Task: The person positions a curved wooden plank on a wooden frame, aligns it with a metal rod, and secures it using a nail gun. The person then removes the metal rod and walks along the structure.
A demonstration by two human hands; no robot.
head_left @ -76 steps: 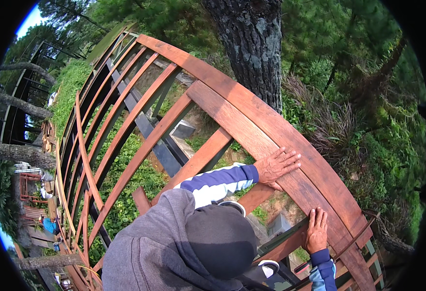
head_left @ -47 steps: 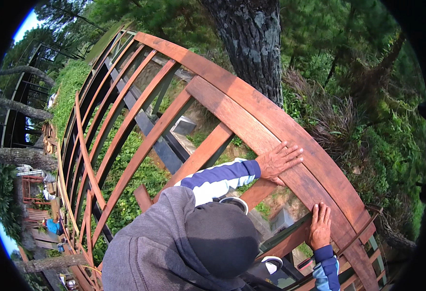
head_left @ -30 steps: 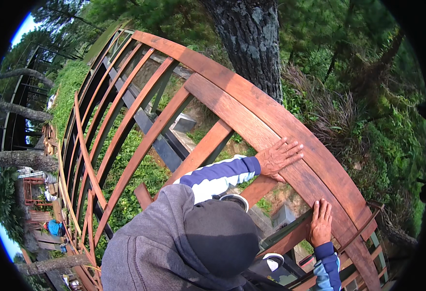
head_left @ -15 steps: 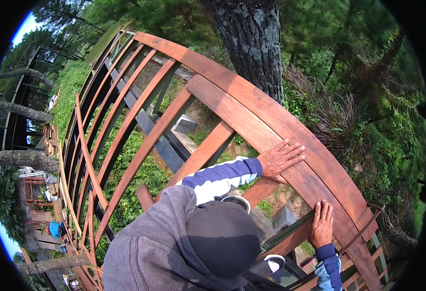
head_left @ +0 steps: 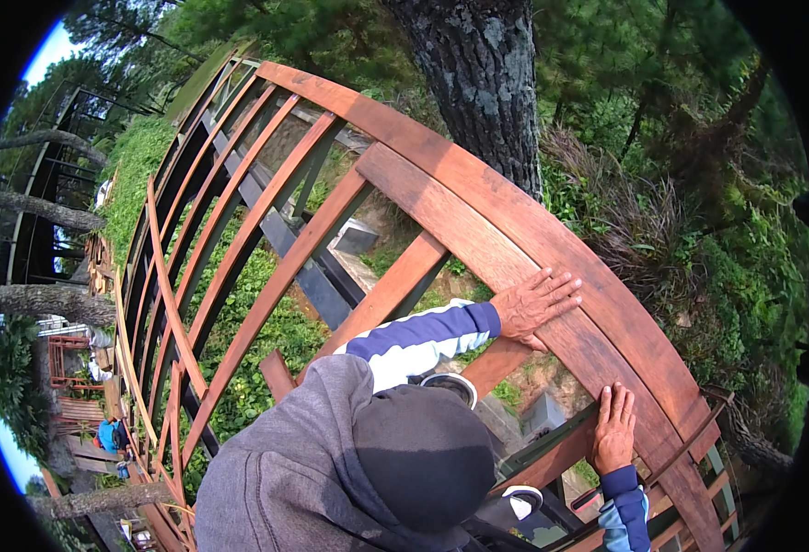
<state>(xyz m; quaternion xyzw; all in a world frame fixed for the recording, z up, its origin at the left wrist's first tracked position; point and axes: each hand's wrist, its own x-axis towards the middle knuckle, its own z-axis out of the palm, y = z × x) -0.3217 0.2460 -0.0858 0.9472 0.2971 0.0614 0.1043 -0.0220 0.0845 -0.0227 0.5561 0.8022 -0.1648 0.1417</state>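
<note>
Green slope [head_left: 727,304], two adjoining planks [head_left: 460,225] [head_left: 561,241], two hands [head_left: 535,305] [head_left: 614,432] on the inner

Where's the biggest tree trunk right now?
In the head view, the tree trunk is at the top, just right of the middle, showing right behind the outer edge of the outer wooden plank.

Smooth wooden plank [head_left: 574,348], rough bark [head_left: 483,92]
</note>
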